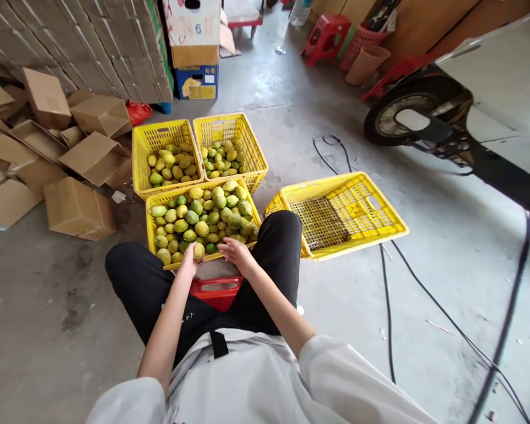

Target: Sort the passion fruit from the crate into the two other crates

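My left hand [189, 259] is closed round a yellow-green oval fruit [198, 251] at the near rim of a full yellow crate [152, 242]. My right hand [237, 253] hovers over the same rim, to the right of the held fruit, with fingers stretched out and nothing visible in them. Many loose fruits [201, 228], green to yellow and some with brownish skin, fill this crate between my knees. Behind it two more yellow crates, one at left [139, 154] and one at right [257, 150], hold smaller heaps of the same fruit.
A tilted yellow crate [371, 206] with a dark mesh bottom stands by my right knee. A red stool [221, 297] shows beneath me. Cardboard boxes [77, 206] are heaped at left. Black cables [441, 312] cross the floor at right, near a parked motorbike [424, 112].
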The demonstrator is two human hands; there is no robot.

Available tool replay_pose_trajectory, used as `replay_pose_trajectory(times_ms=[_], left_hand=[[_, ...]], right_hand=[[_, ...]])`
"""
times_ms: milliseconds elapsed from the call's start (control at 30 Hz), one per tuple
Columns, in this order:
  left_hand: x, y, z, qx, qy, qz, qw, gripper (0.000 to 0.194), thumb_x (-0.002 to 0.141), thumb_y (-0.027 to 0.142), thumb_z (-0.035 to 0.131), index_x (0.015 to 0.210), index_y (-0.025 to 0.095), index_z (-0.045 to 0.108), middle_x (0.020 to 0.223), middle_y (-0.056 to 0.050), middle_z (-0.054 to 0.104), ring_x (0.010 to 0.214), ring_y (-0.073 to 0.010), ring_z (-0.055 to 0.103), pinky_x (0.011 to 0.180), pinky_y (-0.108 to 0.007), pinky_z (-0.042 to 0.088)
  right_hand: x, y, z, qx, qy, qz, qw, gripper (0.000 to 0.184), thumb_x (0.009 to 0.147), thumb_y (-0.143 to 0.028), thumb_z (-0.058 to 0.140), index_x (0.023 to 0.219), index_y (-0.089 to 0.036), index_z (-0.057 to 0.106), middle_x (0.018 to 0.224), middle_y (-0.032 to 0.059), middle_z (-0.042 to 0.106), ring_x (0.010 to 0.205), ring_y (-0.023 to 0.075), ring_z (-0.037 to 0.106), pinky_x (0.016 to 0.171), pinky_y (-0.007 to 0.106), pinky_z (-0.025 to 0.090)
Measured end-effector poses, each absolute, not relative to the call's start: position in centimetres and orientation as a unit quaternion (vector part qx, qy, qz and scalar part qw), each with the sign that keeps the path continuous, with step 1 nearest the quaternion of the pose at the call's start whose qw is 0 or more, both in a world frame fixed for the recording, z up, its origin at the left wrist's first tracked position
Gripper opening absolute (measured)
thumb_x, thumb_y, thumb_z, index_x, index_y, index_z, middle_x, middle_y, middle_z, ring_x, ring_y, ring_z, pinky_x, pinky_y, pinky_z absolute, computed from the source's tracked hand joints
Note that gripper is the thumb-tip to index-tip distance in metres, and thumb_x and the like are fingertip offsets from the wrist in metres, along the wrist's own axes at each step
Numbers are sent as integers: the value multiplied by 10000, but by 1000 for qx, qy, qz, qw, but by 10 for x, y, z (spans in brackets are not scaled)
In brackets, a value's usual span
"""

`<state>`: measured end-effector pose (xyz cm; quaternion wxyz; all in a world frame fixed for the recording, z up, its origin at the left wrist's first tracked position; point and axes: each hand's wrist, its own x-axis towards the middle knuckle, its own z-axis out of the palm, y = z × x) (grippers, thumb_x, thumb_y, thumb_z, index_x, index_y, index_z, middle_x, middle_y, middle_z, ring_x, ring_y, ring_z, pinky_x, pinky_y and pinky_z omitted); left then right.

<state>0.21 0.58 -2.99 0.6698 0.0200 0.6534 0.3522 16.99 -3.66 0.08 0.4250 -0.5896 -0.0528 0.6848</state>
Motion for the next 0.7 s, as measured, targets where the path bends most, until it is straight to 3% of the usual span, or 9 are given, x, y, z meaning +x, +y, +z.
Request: replay_pose_trajectory(times_ms=[100,233,333,433,500,567,633,700], left_hand=[[25,36,-9,16,621,367,692,183,1065,318,548,907,233,587,735,-5,634,595,-133,617,542,-204,531],[77,107,40,74,423,476,767,162,1084,360,551,1094,246,666,991,-55,756,963,-181,776,873,-281,671],[96,148,72,117,358,526,762,238,1089,381,545,1217,247,695,1164,-82,758,1227,-212,771,1065,-316,629],[79,137,65,207,363,568,709,305,1079,313,520,1301,287,728,1455,-71,719,1431,-208,677,1206,-332,523],[56,99,36,300,458,513,661,296,1042,329,583,1276,276,756,1486,-98,723,1459,-244,658,1260,-386,468],[34,49,-1,403,612,361,577,233,980,389,686,1156,263,772,1464,-139,736,1495,-322,625,1279,-446,445],[21,6,-32,418,670,290,542,321,832,358,874,1097,207,773,1568,-242,648,1639,-463,412,1347,-566,308],[19,-18,-53,523,690,110,489,471,780,407,924,1155,180,755,1635,-296,572,1651,-527,343,1345,-651,234]], right_hand=[[184,-76,-20,-620,-17,663,419,139,853,-131,655,928,-220,730,855,45,815,758,176,778,692,245,544],[180,-64,-18,-576,-47,670,467,127,882,-159,648,912,-206,763,808,37,787,735,152,755,710,225,549],[175,-49,-20,-612,-34,658,438,87,869,-164,668,834,-210,733,754,26,757,668,149,718,641,223,520],[174,-47,-26,-632,-33,645,428,115,850,-131,645,790,-207,708,701,9,728,626,133,681,598,206,481],[174,-48,-29,-626,-31,650,429,131,851,-125,624,809,-202,721,708,6,731,637,123,682,612,196,486],[174,-49,-30,-616,-25,664,424,133,859,-137,620,830,-198,735,731,13,744,655,120,692,632,193,499],[172,-50,-31,-610,-17,677,413,125,864,-153,627,830,-195,740,746,24,753,666,126,700,640,199,504],[172,-52,-32,-612,-15,682,400,108,861,-166,639,828,-196,737,759,33,758,672,137,703,639,210,506]])
